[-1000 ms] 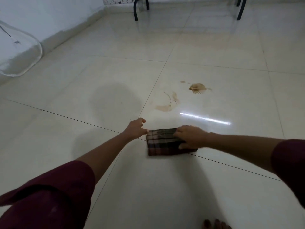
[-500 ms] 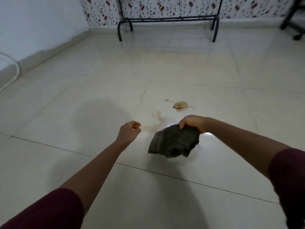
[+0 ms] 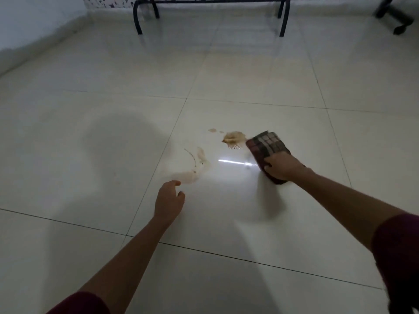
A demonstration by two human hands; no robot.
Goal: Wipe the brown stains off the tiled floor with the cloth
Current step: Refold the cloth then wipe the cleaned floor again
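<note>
A folded dark checked cloth [image 3: 266, 148] lies flat on the pale tiled floor [image 3: 249, 71], its left edge touching a thick brown stain [image 3: 234, 139]. My right hand [image 3: 282, 167] presses on the near end of the cloth and grips it. A fainter curved brown smear [image 3: 197, 163] spreads to the left, with two small brown spots [image 3: 213, 130] farther back. My left hand [image 3: 169, 201] hovers low over the floor just in front of the smear, fingers loosely curled and holding nothing.
A black metal rack [image 3: 209, 12] stands at the far wall. A chair base with a castor [image 3: 395, 17] sits at the far right. The white wall's skirting [image 3: 40, 41] runs along the left. A bright light reflection [image 3: 234, 162] lies between the stains and the cloth.
My right hand lifted the cloth off the near tile, carried it forward and right, and set it down beside the thick stain. My left hand moved forward toward the smear.
</note>
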